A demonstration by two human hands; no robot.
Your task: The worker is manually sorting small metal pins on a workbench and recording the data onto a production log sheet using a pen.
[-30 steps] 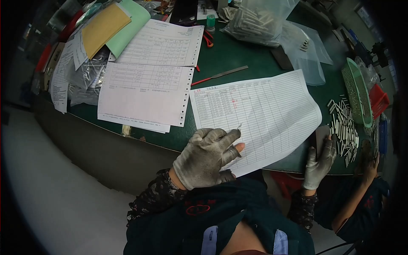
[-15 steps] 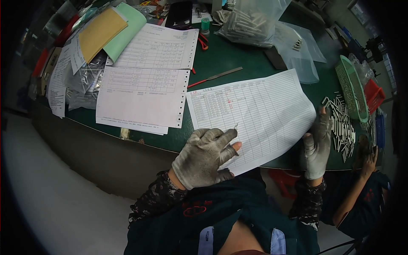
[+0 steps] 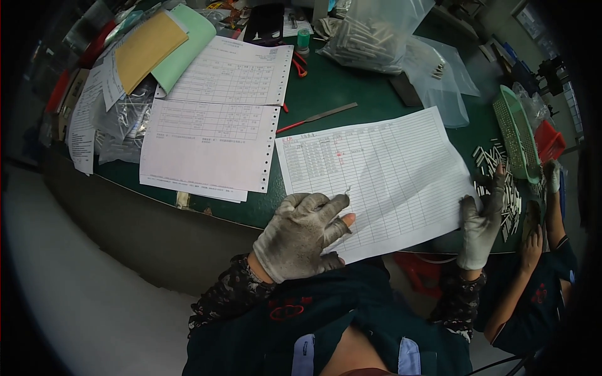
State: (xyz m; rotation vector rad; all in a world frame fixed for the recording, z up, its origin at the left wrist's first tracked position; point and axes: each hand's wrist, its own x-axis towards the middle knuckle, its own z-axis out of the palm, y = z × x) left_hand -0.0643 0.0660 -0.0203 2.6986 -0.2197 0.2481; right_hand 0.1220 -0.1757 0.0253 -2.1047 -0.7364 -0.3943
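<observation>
A printed table sheet (image 3: 389,182) lies on the green table in front of me. My left hand (image 3: 301,235), in a worn grey glove with bare fingertips, rests on the sheet's lower left corner, fingers loosely spread. A loose thread hangs off the glove's fingertip. Beside the sheet's right edge, my gloved right hand (image 3: 481,229) has its thumb and fingers apart and holds nothing I can see. Its fingertips reach the near side of a pile of short metal pins (image 3: 511,207), partly covering it.
A green basket (image 3: 515,135) and a red bin (image 3: 550,141) stand at the right, near a co-worker's hand (image 3: 532,249). Bags of metal parts (image 3: 364,44) lie at the back. A red-handled file (image 3: 323,116) sits beyond the sheet; printed forms (image 3: 207,147) spread leftward.
My right hand has moved right, off the sheet's edge and closer to the pins. The sheet's right side lies flatter. A co-worker's gloved hand now shows near the red bin. My left hand stays put.
</observation>
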